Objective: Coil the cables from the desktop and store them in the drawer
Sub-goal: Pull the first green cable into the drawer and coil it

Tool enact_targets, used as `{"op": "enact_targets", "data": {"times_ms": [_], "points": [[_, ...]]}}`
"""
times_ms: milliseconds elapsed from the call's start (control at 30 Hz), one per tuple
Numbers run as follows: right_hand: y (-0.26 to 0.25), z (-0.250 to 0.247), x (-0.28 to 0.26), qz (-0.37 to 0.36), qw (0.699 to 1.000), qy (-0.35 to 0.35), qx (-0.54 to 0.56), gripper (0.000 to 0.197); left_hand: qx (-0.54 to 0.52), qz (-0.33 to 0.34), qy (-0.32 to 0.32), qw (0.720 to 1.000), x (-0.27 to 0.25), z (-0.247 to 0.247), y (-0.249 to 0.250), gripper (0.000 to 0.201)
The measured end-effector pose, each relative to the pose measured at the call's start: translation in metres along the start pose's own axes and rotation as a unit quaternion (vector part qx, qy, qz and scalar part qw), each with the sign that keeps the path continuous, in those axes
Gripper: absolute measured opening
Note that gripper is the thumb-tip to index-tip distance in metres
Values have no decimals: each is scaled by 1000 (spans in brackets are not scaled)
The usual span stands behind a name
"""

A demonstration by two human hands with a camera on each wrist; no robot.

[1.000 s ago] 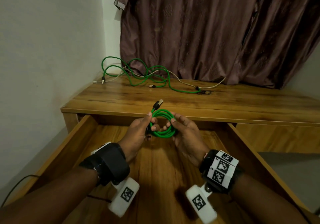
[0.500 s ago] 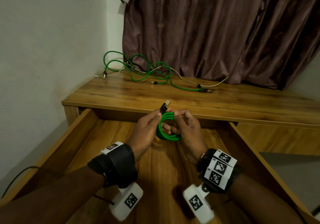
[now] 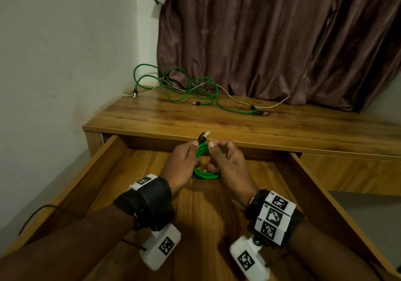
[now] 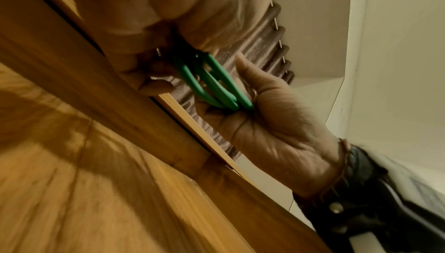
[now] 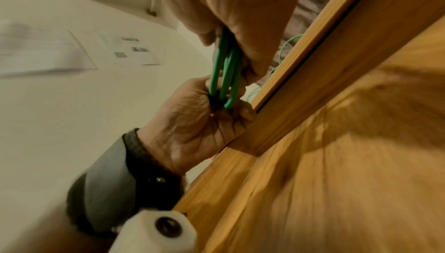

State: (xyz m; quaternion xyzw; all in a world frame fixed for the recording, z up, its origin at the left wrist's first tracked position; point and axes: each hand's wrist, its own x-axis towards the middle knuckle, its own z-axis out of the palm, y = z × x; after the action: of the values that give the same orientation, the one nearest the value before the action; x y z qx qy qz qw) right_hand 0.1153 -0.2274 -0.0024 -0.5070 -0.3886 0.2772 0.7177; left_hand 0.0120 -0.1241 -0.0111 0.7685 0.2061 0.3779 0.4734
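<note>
Below you the wooden worktop (image 3: 238, 124) carries the work not yet done: a loose green cable (image 3: 195, 89) sprawls in open loops along its far edge by the curtain (image 3: 271, 41), tangled with a thin pale cable (image 3: 269, 105) that crosses it in several places. Nearer you the drawer (image 3: 321, 198) stands pulled open, and you hold the coiled green cable (image 3: 205, 173) above its floor, close to the worktop's front edge. Your left hand (image 3: 181, 167) has its grip closed on one side of the coil and your right hand (image 3: 231, 167) has its grip closed on the other, thumbs pinching the top strands, with the black plug (image 3: 203, 136) sticking up between them. Expect this bundle to feel light and springy rather than limp: the wrist views show several smooth round strands lying side by side, and such a jacket likely wants to fan open once you slacken. Take hold across all the turns at once, not on a single strand, and keep the plug end trapped against the coil so it cannot unwind. Set it down flat in the drawer before you let go. For the pair on the worktop, start at a plug and free the green from the pale one first.
</note>
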Motion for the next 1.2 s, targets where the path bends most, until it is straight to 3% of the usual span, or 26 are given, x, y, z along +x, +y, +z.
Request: {"op": "enact_targets", "data": {"times_ms": [167, 233, 300, 367, 433, 533, 633, 767, 867, 967, 1200], "points": [[8, 1, 5, 24, 992, 87, 83, 24, 90, 53, -9, 994, -4, 8, 3, 43], [3, -2, 2, 16, 991, 80, 111, 22, 48, 60, -19, 997, -3, 10, 0, 40], [0, -6, 2, 2, 990, 76, 120, 22, -73, 27, -46, 996, -3, 11, 1, 36], [-4, -8, 4, -15, 989, 94, 110, 23, -242, -37, -80, 966, -6, 15, 7, 32], [-9, -7, 4, -30, 988, 120, 93, 20, -389, -82, -119, 910, -9, 21, 15, 34], [-14, -7, 4, -48, 989, 137, 38, 18, -480, -97, -127, 863, -10, 29, 24, 39], [-12, -5, 4, -31, 995, 99, 16, 24, -463, -93, -90, 877, -8, 30, 23, 40], [-18, -1, 3, 42, 984, 22, 170, 23, -383, -59, -37, 921, 1, 16, 12, 36], [-21, 0, 7, 81, 977, -19, 199, 17, -369, -68, -12, 927, 8, 8, 6, 37], [-23, -5, 10, 130, 976, -44, 170, 18, -358, -104, -21, 928, 10, 3, 5, 32], [-30, -16, 14, 171, 983, -35, 58, 21, -303, -84, -54, 948, 3, 10, 7, 35]]}}
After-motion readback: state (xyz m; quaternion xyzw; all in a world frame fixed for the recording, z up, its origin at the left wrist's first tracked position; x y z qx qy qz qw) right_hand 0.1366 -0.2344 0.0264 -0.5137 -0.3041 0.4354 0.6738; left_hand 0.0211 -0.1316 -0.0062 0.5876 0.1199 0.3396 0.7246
